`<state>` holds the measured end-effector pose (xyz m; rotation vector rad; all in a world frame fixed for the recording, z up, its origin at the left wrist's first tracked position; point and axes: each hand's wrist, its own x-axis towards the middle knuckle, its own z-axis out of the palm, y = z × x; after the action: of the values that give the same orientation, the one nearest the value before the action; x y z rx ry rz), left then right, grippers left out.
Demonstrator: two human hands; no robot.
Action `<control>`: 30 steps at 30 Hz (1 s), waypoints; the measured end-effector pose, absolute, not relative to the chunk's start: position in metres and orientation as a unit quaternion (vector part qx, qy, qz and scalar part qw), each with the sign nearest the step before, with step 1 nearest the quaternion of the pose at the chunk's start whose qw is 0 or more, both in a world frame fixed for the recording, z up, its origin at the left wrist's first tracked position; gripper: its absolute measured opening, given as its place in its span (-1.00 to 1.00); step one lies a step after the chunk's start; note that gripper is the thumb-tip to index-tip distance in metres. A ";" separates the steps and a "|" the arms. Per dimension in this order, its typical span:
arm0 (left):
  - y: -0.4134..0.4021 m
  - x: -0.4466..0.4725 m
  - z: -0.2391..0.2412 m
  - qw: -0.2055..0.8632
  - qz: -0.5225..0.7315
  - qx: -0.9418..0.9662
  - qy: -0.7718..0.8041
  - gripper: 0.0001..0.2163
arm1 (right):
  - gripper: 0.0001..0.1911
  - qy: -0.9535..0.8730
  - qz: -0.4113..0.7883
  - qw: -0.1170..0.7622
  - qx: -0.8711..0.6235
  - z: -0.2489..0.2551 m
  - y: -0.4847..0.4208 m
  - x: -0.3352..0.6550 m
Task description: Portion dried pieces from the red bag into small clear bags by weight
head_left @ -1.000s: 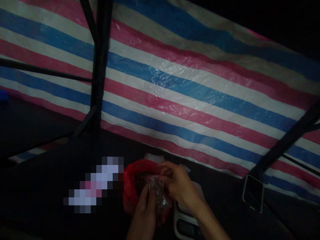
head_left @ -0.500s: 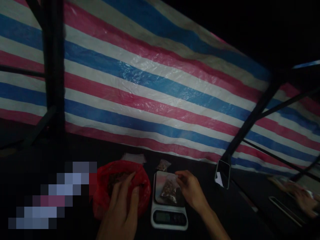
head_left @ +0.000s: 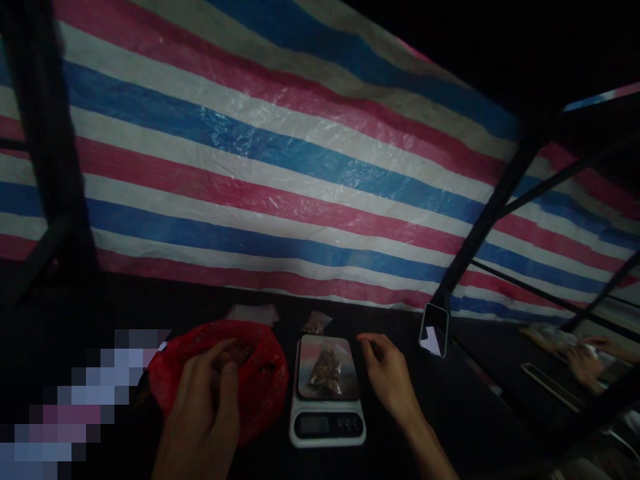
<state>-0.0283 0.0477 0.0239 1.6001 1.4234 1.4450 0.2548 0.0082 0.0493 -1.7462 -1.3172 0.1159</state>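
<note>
A red plastic bag (head_left: 265,400) stands with its mouth wide, dark brown pieces showing inside. Over its mouth is my left hand (head_left: 200,400), thumb apart from the curved fingers; nothing held shows, though the fingertips are partly hidden. To its right is a white digital scale (head_left: 327,437) with a metal plate. A small clear bag of brown pieces (head_left: 327,369) rests on the plate. My right hand (head_left: 390,370) hovers just right of the scale, touching nothing, its fingers loosely bent and slightly apart.
Behind the scale lies another small filled bag (head_left: 317,323), and flat clear bags (head_left: 253,313) lie behind the red one. A phone (head_left: 434,330) leans against a post at the right. Another person's hands (head_left: 585,363) work at the far right. Striped sheeting (head_left: 275,180) closes the back.
My right hand has let go of the small bag on the scale and drawn away to the right. My left hand has shifted slightly over the red bag. The view has turned a little right.
</note>
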 end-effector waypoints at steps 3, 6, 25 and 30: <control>0.049 -0.027 0.022 0.274 0.539 0.595 0.531 -0.56 | -0.66 -0.536 0.056 0.446 -0.714 0.049 0.008 0.254; 0.049 -0.027 0.023 0.273 0.533 0.597 0.534 -0.58 | -0.67 -0.542 0.064 0.432 -0.718 0.047 0.008 0.253; 0.049 -0.031 0.027 0.268 0.538 0.594 0.534 -0.59 | -0.70 -0.543 0.107 0.382 -0.740 0.041 0.019 0.241; 0.049 -0.032 0.028 0.278 0.536 0.587 0.539 -0.58 | -0.73 -0.534 0.126 0.394 -0.737 0.038 0.023 0.239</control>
<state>-0.0318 0.0486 0.0279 1.5741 1.4479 1.4395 0.2393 0.0233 0.0384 -1.8687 -1.3556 0.3197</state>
